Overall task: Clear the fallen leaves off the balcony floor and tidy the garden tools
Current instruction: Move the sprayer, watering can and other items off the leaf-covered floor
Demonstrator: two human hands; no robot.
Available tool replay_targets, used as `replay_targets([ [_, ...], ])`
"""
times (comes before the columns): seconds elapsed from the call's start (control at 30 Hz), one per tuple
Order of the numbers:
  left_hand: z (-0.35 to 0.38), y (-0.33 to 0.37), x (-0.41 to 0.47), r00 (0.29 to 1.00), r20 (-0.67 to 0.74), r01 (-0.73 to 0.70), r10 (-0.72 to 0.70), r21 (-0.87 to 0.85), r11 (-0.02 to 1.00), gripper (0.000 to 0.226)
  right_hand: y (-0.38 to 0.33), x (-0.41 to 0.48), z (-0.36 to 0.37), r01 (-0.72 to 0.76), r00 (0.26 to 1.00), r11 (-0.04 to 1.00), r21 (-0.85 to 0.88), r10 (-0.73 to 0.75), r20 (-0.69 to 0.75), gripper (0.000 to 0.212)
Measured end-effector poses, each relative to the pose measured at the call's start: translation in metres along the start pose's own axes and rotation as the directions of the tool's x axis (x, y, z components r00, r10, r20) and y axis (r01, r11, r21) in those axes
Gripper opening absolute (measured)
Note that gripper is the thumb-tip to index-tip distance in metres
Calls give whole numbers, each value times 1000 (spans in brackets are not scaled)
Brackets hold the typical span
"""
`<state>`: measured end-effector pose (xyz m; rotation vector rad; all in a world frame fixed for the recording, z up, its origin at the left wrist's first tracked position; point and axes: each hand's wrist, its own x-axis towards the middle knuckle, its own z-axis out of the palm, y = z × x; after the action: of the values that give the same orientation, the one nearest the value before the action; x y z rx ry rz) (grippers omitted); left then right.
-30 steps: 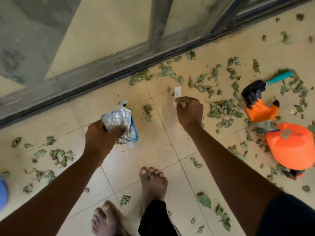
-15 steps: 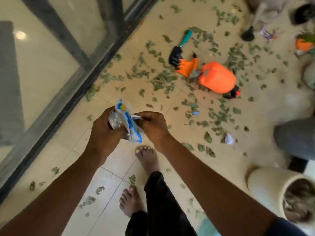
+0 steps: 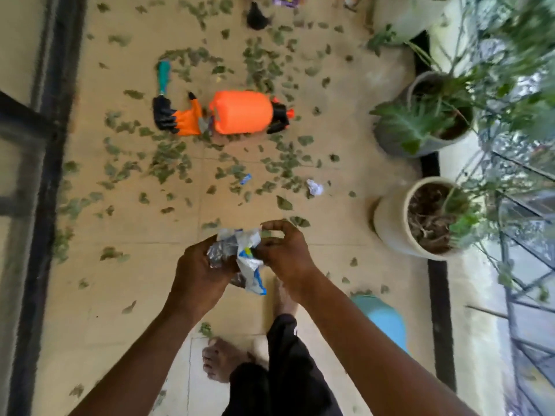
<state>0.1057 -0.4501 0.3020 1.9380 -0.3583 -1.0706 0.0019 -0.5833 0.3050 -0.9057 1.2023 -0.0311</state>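
Leaves (image 3: pixel 205 328) sparse on the floor (image 3: pixel 135 295) by the bare feet (image 3: pixel 222 361); just above, left hand (image 3: pixel 201 274) curled round a crumpled wrapper (image 3: pixel 240 253), right hand (image 3: pixel 285 253) pinching its other side. Farther out, leaves thick across the floor's middle, around an orange glove (image 3: pixel 183 118), a sprayer (image 3: pixel 240 112) just beside it and a teal-handled tool (image 3: pixel 163 75) near the far left. Pots (image 3: pixel 390 223) along the right edge.

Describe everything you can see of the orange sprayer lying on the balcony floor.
The orange sprayer is a rounded tank of what looks like smooth plastic, lying on its side on the tiled floor. A black pump head with an orange tip sits at its right end in the picture. Its left end meets an orange and black glove. Fallen leaves lie scattered around it.
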Motion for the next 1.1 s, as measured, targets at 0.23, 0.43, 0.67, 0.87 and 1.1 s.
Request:
replay_targets([
  [0.23, 72, 39, 53, 998, 24, 58, -60, 86, 995, 17, -4, 31, -80, -97, 989, 992, 86, 106, -107, 20],
  [0.43, 88, 40, 122, 973, -128, 213, -193, 160, 964, 19, 1, 112, -130, -241, 943, 968, -66, 218, -253, 20],
  [0.67, 102, -8, 204, 937, -219, 325, -273, 255, 911, 44, 13, 233, -171, -163, 963, 738, -655, -26, -269, 60],
  [0.87, 119, -66, 286, 958, -187, 277, -218, 401, 873, 23, 31, 334, -193, -107, 943, 539, -835, -212, -257, 63],
  [1.1, 132, -113, 344, 956, -260, 253, -134, 510, 822, 43, 62, 381, -196, -121, 909, 282, -952, -354, -221, 45],
])
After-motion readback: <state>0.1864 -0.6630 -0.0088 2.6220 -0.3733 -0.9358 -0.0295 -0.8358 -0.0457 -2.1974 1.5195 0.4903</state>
